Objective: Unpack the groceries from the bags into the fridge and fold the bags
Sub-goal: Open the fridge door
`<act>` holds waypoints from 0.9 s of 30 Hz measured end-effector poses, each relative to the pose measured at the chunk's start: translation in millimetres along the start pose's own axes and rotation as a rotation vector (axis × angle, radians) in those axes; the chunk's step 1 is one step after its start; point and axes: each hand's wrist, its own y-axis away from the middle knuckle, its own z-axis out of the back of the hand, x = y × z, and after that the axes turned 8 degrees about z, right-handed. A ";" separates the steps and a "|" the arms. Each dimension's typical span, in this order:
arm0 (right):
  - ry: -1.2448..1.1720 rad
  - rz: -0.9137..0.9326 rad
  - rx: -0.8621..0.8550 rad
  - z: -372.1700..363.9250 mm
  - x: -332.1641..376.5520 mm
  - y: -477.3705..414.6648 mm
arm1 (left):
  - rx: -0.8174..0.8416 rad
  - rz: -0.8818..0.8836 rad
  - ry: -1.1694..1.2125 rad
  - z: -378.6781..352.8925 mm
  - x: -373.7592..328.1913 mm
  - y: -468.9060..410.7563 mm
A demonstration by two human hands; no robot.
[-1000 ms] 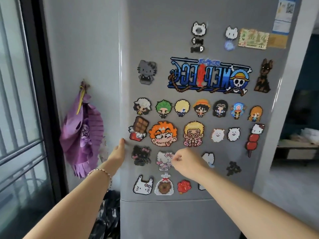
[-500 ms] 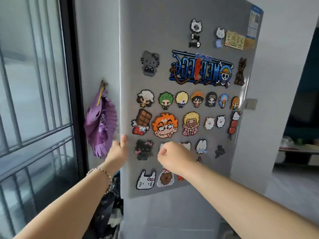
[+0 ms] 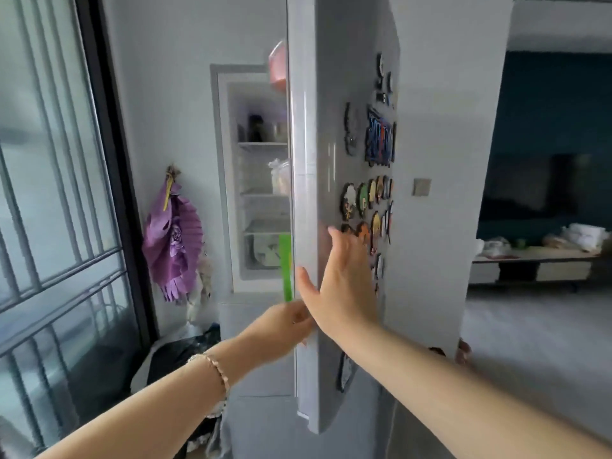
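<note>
The grey fridge door [image 3: 308,180], covered in magnets on its outer face, stands swung wide, edge-on to me. My left hand [image 3: 281,324] curls round the door's lower edge, fingers hidden behind it. My right hand [image 3: 341,279] lies flat with straight fingers on the door's outer face beside the magnets. The lit fridge interior [image 3: 261,207] shows white shelves with a dark jar and a wrapped packet. A dark grocery bag [image 3: 185,352] lies on the floor at the fridge's left foot.
A purple folding fan [image 3: 172,240] hangs on the wall left of the fridge. A barred window [image 3: 49,226] fills the left side. To the right, a doorway opens onto a room with a low bench [image 3: 530,260].
The fridge door has swung from shut to wide, exposing the shelves. My left hand stays on its edge; my right hand went from a loose fist to flat on the door.
</note>
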 end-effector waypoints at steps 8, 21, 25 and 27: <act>0.216 -0.404 -0.149 60.0 -45.3 30.2 | 0.103 -0.158 -0.231 -28.5 -53.8 11.3; 0.211 -0.812 -0.305 153.4 -211.9 23.4 | 0.059 0.019 -0.430 -62.3 -127.2 -43.6; 0.138 -0.783 -0.269 183.7 -282.6 29.2 | 0.019 0.056 -0.310 -93.2 -160.3 -69.1; 0.111 -0.761 -0.261 193.5 -313.8 27.9 | -0.023 0.084 -0.264 -108.8 -177.6 -82.3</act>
